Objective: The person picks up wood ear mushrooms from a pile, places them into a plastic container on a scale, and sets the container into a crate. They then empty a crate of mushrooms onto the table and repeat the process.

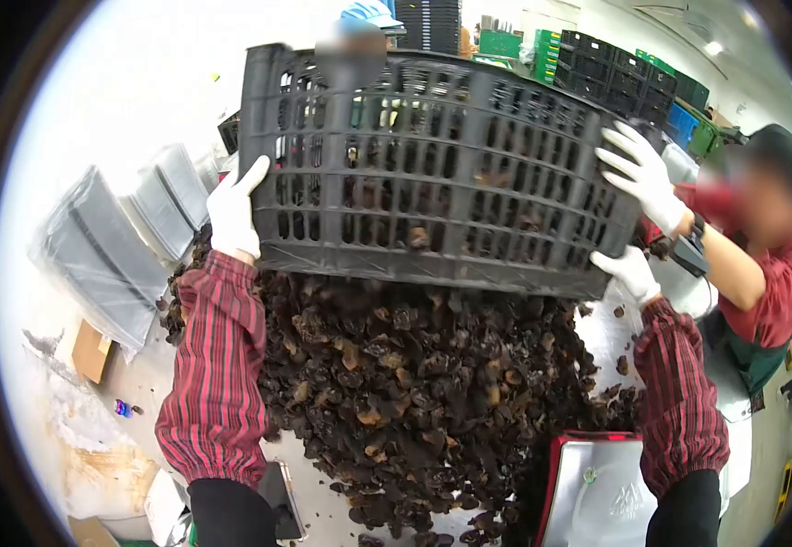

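A black plastic crate with slatted sides is held up and tilted over a large heap of dark brown, wrinkled pieces that look like dried wood ear mushrooms. Some of the same pieces show through the slats. My left hand, in a white glove, grips the crate's left end, with the thumb against the side facing me. At the lower right corner, my gloved right hand is closed on the crate's edge. Above it, a co-worker's gloved hand also rests on the crate.
A co-worker in red stands at the right. A silver flat pack with a red edge lies at the front right of the table. Plastic-wrapped stacks stand at the left near a cardboard box. Stacked crates line the back.
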The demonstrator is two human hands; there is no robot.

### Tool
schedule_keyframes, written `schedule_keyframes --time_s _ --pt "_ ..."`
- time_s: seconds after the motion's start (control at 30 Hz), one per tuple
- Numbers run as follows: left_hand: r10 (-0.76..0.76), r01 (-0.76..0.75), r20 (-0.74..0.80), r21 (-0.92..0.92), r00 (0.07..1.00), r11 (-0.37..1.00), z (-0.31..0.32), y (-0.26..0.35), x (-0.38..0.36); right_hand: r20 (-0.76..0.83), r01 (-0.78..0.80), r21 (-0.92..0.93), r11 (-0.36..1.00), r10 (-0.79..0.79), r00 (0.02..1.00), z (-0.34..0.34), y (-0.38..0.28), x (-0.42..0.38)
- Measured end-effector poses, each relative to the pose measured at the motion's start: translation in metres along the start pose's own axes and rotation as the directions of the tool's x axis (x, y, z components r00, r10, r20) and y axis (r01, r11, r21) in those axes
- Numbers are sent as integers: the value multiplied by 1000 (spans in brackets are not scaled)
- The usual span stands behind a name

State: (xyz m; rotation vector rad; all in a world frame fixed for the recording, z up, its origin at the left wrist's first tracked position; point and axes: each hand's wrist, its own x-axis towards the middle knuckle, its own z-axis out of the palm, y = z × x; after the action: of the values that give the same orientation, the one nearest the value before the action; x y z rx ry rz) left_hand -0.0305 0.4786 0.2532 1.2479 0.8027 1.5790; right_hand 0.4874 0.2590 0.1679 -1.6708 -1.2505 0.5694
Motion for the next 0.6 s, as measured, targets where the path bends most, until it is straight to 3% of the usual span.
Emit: schedule_keyframes --time_s 0.07,0.13,0.2,0.27,0.3,0.33,0.4,0.47,0.53,0.57,0.6 --pt "106 -105 -14 74 994 992 20 2 -18 -17 -9 -5 1000 9 1000 -11 2 -6" --pt "260 -232 -104 223 960 947 15 -33 -23 -19 7 -1 1000 -7 1000 -9 -9 -14" --pt "98 -96 -156 23 983 995 -6 -75 -20 -38 12 0 1000 -12 999 -4 -31 -31" --pt "59 -63 -133 -23 989 998 -15 -79 -16 -42 -42 -162 986 35 998 3 -59 -38" --pt "69 -71 -131 -8 989 997 -19 -77 -13 -23 -77 -8 997 77 997 9 -62 -37" --pt "83 -83 -127 5 988 997 -22 -73 -10 -53 -30 -131 991 23 998 10 -72 -42" --pt "-17 1 -147 -103 989 995 -49 -88 1 -54 62 -161 985 -71 996 20 -107 -55" --pt "-31 6 -143 -173 989 985 -74 -107 3 -58 197 -311 930 -226 973 30 -123 -65" --pt "-15 -26 -259 -153 966 988 -79 -115 -1 -84 356 -476 804 -445 892 32 -128 -53" --pt "-24 -11 -202 -171 979 985 -85 -119 -3 -120 373 -587 719 -533 837 32 -124 -41" --pt "-63 24 -224 -173 973 985 -80 -114 -10 -60 348 -522 779 -441 896 26 -130 -32"
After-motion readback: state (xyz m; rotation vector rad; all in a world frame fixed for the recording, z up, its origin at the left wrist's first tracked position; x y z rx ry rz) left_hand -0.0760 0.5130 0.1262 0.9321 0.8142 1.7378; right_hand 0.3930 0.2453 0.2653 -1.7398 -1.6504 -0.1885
